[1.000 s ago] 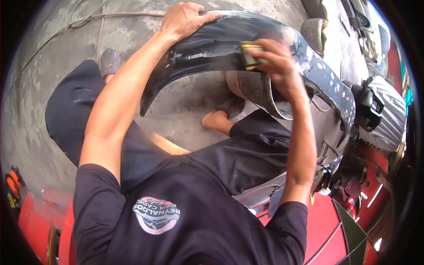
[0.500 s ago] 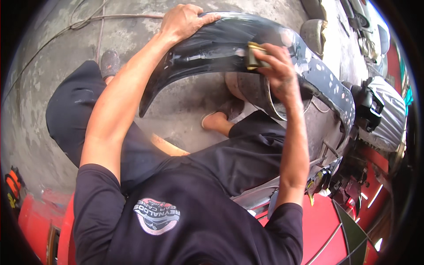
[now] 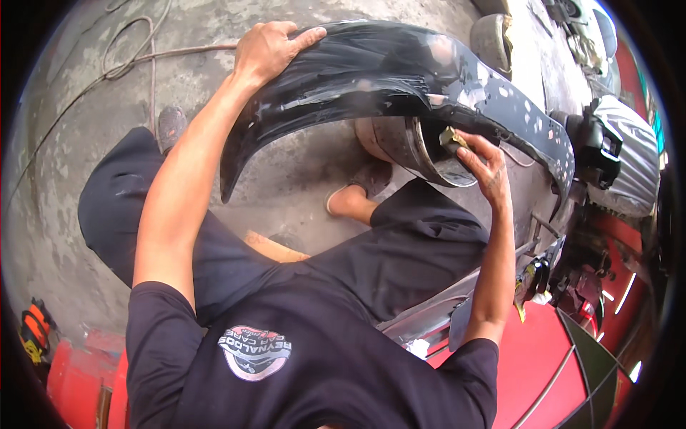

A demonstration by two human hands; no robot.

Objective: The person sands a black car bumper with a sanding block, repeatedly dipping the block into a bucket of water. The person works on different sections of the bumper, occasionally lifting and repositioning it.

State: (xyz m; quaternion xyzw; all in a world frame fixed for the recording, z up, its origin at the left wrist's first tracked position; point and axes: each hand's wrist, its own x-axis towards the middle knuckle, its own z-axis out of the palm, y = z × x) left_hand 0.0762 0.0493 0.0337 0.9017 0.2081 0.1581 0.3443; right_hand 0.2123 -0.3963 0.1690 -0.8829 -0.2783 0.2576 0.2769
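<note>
A long curved car fender (image 3: 336, 82), black with wet streaks and bare pale patches, arches across the space before me. My left hand (image 3: 264, 51) grips its far left edge, with the thumb lying along the top surface. My right hand (image 3: 489, 161) pinches a small yellowish sanding block (image 3: 451, 139), held off the fender on its near side. Below the block, a round drum-like container (image 3: 421, 154) stands partly under the fender; its contents are hard to make out.
A thin hose (image 3: 136, 61) loops over the stained concrete floor (image 3: 64, 157) at the left. Another round container (image 3: 491, 41) stands beyond the fender. Silver-covered equipment (image 3: 629, 154) and a red panel (image 3: 532, 372) lie to the right. My feet flank the fender's near side.
My right hand has lifted the sanding block off the fender and drawn it nearer, over the drum. My left hand keeps its grip; the view has shifted slightly.
</note>
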